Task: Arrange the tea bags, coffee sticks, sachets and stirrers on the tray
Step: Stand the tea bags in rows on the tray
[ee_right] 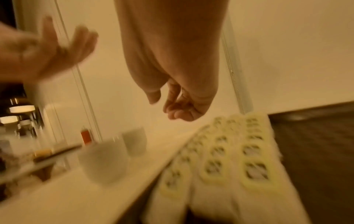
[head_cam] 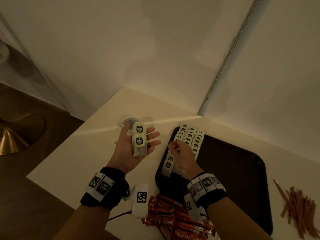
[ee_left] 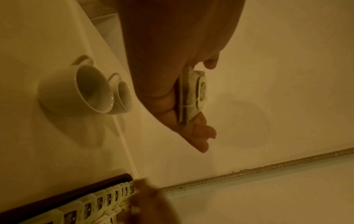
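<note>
Paper tea bags (head_cam: 139, 139), two stacked lengthwise, resting on upturned left hand (head_cam: 133, 148), fingers spread flat. Right hand (head_cam: 181, 156) just right of it, fingers loosely curled, holding nothing visible, hovering over tea bag rows (head_cam: 189, 139) at tray (head_cam: 233, 161) left edge. Next pick likely leftward: right hand nearest, long axis along left palm. Coffee sticks (head_cam: 173, 217) nearer the body; stirrers (head_cam: 299, 210) far right on counter (head_cam: 83, 153).

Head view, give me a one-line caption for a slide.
Left hand carries two tea bags on its palm while the right hand hovers over tea bag rows on the dark tray.
</note>
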The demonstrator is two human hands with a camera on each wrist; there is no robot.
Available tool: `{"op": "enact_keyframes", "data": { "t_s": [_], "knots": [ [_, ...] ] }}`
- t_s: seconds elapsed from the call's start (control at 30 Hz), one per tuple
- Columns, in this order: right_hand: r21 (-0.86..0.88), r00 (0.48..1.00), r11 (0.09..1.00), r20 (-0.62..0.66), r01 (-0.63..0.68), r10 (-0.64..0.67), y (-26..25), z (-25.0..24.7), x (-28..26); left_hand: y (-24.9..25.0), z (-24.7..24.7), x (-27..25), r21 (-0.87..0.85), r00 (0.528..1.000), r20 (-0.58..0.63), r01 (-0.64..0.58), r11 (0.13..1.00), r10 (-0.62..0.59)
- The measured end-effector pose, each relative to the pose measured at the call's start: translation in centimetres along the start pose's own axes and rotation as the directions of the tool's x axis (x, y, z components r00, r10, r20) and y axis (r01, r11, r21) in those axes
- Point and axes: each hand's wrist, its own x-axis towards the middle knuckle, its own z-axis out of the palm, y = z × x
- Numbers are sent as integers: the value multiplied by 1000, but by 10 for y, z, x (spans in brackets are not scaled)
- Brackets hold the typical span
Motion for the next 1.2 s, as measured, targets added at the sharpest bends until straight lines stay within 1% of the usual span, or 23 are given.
{"op": "enact_keyframes", "data": {
  "t_s": [0.07, 0.1, 0.17, 0.23, 0.27, 0.33, 0.4, 0.43, 0.47, 0.53, 0.57, 0.63, 0.7, 0.73, 0.83, 0.93, 1.0, 1.07, 1.2],
  "knots": [
    [161, 986, 974, -58, 161, -154, -41, -19, 0, -1, 3, 2, 47, 999, 24, 36, 998, -37],
    [206, 973, 950, -50, 233, -227, -61, -28, -1, -1, 6, 2, 80, 998, 38, 40, 996, -43],
    [243, 945, 920, 29, 309, -325, -91, -43, -1, -3, 14, 2, 149, 998, 58, 15, 989, -24],
    [218, 919, 908, 88, 358, -384, -108, -51, 0, -5, 23, 0, 201, 997, 81, -24, 979, 8],
    [176, 905, 900, 78, 400, -418, -113, -55, 0, -6, 25, 0, 225, 995, 96, -44, 973, 22],
    [107, 874, 870, 8, 482, -485, -119, -67, 0, -7, 25, -1, 289, 990, 127, -99, 952, 64],
    [59, 836, 834, -36, 549, -548, -127, -84, -2, -6, 24, -1, 351, 980, 125, -189, 917, 154],
    [15, 820, 820, -12, 573, -573, -132, -93, -4, -5, 24, -1, 383, 971, 110, -238, 893, 212],
    [-45, 813, 812, 37, 582, -581, -136, -101, -6, -3, 24, -2, 417, 957, 104, -290, 862, 271],
    [-166, 818, 801, 139, 575, -559, -147, -113, -12, 2, 29, -2, 480, 925, 150, -377, 792, 349],
    [-199, 820, 795, 166, 572, -548, -152, -118, -15, 4, 33, -2, 499, 914, 186, -403, 767, 359],
    [-203, 820, 795, 170, 571, -546, -162, -126, -20, 6, 43, -4, 528, 910, 236, -414, 741, 340],
    [-175, 828, 809, 139, 561, -544, -170, -132, -22, 5, 51, -6, 523, 922, 249, -385, 760, 295],
    [-164, 835, 818, 118, 551, -538, -173, -135, -22, 4, 54, -7, 499, 929, 251, -364, 787, 271],
    [-187, 854, 835, 63, 518, -516, -179, -139, -20, 0, 60, -9, 375, 945, 241, -299, 878, 219],
    [-195, 872, 855, 10, 481, -489, -182, -139, -18, -7, 61, -12, 272, 955, 233, -245, 931, 183],
    [-174, 884, 872, -19, 458, -468, -182, -139, -17, -11, 61, -11, 225, 947, 274, -231, 946, 166],
    [-148, 891, 883, -30, 444, -453, -182, -137, -17, -14, 60, -11, 215, 939, 293, -247, 945, 178],
    [-102, 887, 886, -53, 453, -460, -181, -135, -18, -14, 60, -12, 180, 950, 228, -256, 950, 213]
  ]
}}
